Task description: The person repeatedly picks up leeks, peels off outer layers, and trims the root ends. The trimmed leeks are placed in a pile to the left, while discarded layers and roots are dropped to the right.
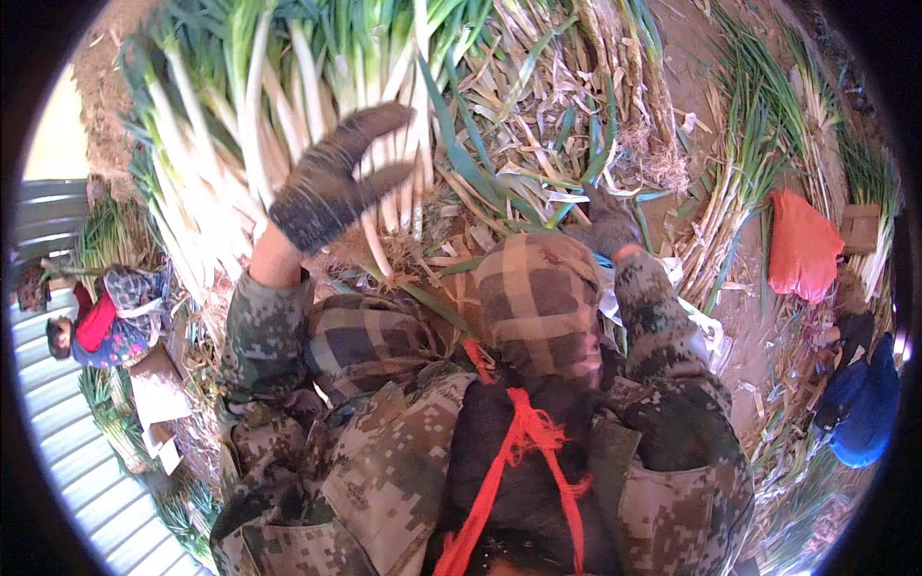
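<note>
My left hand (335,183) wears a dark, soiled knit glove. Its thumb and fingers are spread apart with nothing between them, just in front of a thick row of peeled Welsh onions (252,122) with white stalks and green tops. One loose white stalk (376,248) with roots lies below that hand. On the other side, my right hand (612,223), also in a dark glove, is low beside my knee, among stripped onion leaves (504,180). Its fingers are partly hidden by leaves and the knee, so its grip is unclear.
Unpeeled onions (641,86) with dry skins and roots lie beyond my right hand. Further right are another onion bundle (735,173) and an orange-red plastic bag (803,245). A person (108,317) sits at left; another person in blue (857,403) is at right.
</note>
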Demonstrator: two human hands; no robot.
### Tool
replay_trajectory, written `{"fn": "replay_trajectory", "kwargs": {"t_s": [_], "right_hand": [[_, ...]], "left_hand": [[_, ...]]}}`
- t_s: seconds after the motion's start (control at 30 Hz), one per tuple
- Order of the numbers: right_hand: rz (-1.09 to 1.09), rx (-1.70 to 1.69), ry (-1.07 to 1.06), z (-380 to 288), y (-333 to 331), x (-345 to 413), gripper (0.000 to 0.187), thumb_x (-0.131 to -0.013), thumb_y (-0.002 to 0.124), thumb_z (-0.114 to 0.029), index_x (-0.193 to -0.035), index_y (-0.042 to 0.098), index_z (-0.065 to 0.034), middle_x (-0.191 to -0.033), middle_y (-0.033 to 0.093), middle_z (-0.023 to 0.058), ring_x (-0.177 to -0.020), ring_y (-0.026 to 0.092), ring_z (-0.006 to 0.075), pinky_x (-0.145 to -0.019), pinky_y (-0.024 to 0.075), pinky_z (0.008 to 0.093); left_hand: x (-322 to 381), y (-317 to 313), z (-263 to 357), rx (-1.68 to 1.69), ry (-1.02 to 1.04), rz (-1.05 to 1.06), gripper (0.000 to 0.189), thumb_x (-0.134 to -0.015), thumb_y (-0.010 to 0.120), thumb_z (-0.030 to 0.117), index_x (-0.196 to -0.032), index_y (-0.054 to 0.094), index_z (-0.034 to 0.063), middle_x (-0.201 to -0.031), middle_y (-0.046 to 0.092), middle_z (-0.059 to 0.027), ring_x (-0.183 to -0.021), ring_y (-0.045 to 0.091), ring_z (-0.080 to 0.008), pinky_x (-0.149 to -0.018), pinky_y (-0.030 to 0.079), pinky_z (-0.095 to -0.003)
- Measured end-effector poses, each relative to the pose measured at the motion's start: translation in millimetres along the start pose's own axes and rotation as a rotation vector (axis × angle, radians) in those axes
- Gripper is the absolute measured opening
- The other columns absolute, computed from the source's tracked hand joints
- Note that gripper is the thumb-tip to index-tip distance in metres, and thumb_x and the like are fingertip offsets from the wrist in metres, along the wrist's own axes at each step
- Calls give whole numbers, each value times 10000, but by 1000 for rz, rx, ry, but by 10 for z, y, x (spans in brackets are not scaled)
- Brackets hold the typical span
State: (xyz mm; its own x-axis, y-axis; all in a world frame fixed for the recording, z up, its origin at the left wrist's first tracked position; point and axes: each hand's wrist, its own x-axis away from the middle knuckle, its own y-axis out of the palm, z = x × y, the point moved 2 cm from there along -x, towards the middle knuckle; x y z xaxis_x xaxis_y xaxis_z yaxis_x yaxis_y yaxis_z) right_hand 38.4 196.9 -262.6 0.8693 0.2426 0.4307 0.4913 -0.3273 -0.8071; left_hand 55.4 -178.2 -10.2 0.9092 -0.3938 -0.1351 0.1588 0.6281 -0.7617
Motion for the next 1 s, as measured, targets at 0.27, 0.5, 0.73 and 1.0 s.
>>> {"fn": "replay_trajectory", "kwargs": {"t_s": [0.27,0.5,0.73,1.0], "right_hand": [[141,-374,6,358,584,-191,1056,-683,675,-602,-1481,171,-127,-1509,225,174,-1376,257,344,-1127,218,449],[58,-181,101,520,663,98,915,-728,630,-545,-1441,245,-119,-1464,291,173,-1331,316,342,-1093,262,444],[-238,-56,25,365,937,1335,778,-773,584,-488,-1401,319,-111,-1419,358,172,-1286,375,340,-1059,307,438],[-488,64,89,608,778,1850,633,-825,532,-423,-1355,404,-102,-1368,433,170,-1235,443,338,-1020,357,432]], "left_hand": [[-80,616,7,-20,-344,-512,493,-860,668,243,-1300,519,78,-1274,551,-107,-1191,515,-233,-1007,403,-354],[-174,876,-72,123,-274,-552,468,-885,641,264,-1299,524,81,-1234,586,-88,-1121,563,-195,-947,449,-337],[-373,976,32,-23,-67,-595,459,-885,634,267,-1285,531,67,-1240,581,-119,-1131,564,-220,-966,442,-328],[-364,990,0,250,-222,-619,474,-888,633,265,-1288,520,36,-1227,596,-110,-1115,565,-193,-972,431,-312]]}}
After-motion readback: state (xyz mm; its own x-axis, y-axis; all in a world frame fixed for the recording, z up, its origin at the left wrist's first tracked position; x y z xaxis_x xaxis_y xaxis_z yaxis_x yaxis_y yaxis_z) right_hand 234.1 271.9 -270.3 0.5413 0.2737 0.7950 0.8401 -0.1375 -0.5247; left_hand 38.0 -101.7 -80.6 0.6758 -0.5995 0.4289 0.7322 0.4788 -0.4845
